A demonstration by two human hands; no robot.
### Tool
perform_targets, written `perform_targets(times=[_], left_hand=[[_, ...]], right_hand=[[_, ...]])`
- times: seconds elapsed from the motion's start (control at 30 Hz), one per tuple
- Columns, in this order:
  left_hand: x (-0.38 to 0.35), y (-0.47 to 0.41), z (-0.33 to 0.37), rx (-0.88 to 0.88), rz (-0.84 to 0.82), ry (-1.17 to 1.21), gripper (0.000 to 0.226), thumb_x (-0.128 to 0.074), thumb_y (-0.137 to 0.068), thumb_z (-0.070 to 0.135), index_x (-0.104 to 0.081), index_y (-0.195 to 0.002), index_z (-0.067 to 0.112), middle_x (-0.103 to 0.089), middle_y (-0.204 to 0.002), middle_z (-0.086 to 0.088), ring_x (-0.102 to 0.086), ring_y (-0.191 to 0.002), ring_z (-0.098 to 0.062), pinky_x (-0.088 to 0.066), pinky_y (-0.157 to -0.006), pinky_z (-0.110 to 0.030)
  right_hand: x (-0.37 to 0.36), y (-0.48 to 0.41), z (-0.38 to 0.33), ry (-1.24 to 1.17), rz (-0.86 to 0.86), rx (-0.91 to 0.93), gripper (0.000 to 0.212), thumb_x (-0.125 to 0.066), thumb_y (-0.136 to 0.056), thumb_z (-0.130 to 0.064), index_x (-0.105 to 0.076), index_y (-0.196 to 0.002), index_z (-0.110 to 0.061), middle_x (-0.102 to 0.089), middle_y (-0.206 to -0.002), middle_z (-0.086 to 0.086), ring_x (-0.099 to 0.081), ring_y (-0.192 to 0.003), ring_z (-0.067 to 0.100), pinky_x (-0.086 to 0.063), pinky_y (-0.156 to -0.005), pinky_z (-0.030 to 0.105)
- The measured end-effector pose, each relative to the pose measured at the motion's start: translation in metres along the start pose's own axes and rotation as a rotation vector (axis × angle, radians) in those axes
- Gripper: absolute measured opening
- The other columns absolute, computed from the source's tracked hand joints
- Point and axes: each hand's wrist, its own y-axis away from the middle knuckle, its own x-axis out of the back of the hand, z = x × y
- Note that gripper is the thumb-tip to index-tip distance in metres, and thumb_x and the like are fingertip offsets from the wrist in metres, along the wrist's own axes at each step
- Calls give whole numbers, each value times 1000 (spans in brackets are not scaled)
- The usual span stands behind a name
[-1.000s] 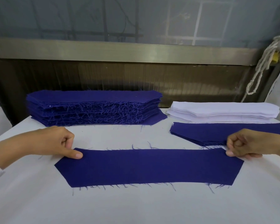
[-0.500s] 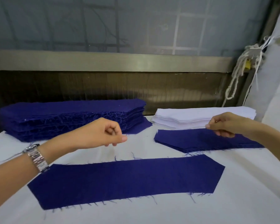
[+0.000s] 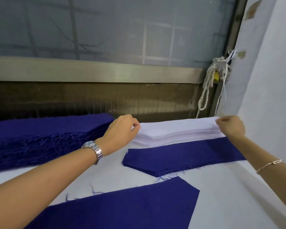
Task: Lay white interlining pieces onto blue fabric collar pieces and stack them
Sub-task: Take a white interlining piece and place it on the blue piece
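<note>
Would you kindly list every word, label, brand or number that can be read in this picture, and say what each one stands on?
No text can be read in this view.
Wristwatch: only the band and case edge show; no brand is legible.
Yellow piece by the rope: too small to tell.
White interlining stack and blue fabric pieces: no print visible.

The left hand and right hand, fingers curled, pinch opposite ends of the white interlining stack at the far edge of the white table. Just in front lies a low blue pile; nearer, a single blue collar piece lies flat. A tall blue stack sits to the left.
</note>
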Motion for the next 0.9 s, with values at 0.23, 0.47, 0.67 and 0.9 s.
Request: perform_targets(times=[0.23,0.47,0.67,0.9], left_hand=[[-25,-24,-7,36,-2,-34,30,-55,-97,16,-65,-71,7,-62,-85,-6,-62,-76,-22,-52,-65,-32],[-29,-32,-12,39,12,12,19,-61,-97,23,-77,-101,13,-69,-98,-3,-65,-84,-15,-53,-73,-25],[-28,-37,-16,1,1,-7,19,-65,-95,27,-77,-104,15,-73,-95,-1,-66,-82,-10,-57,-78,-26],[-27,-41,-17,2,-18,-1,16,-66,-94,26,-76,-104,17,-74,-90,0,-66,-80,-9,-57,-79,-25]], right_hand=[[-9,-29,16,364,33,92,34,-44,-101,-16,-76,-105,-5,-63,-108,24,-44,-111,41,-44,-85,42],[-18,-50,13,388,-57,-8,39,-54,-101,-36,-69,-121,-6,-60,-124,23,-39,-125,40,-42,-97,43],[-22,-55,13,323,-29,-81,39,-61,-98,-30,-65,-113,5,-62,-120,28,-42,-125,42,-43,-94,44],[-22,-50,12,265,32,9,21,-61,-93,-15,-78,-91,-2,-67,-103,25,-47,-111,44,-46,-80,41]])
